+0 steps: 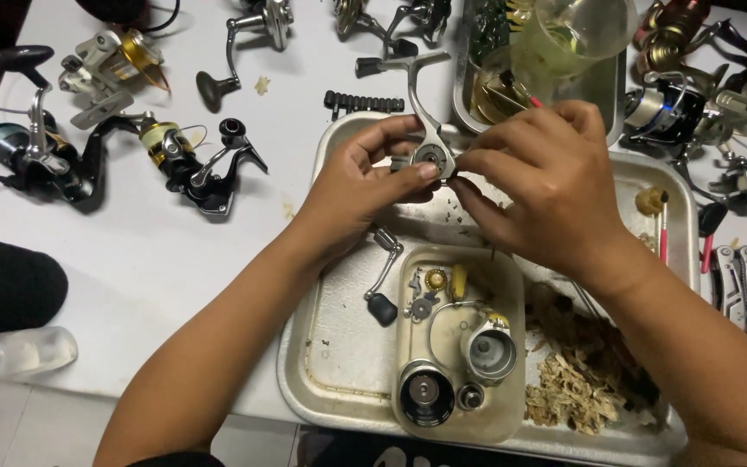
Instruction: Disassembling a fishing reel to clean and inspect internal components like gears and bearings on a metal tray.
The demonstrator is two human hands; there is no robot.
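Note:
My left hand [358, 182] and my right hand [536, 183] meet over a large metal tray [330, 346], both gripping a silver fishing reel body [428, 130] whose stem rises toward the far side. My fingertips pinch its round lower part. Below the hands a small pale inner tray [512, 285] holds a spool [426, 395], a silver rotor [489, 350], a brass gear [435, 278] and small parts. A reel handle with a black knob [382, 281] lies on the big tray at my left wrist.
Several spinning reels [192, 164] lie on the white table at left and top. A second metal tray with clear plastic cups [574, 35] stands behind. More reels [676, 108] and pliers [741, 290] sit right. Brown fibrous debris [577, 380] fills the tray's right side.

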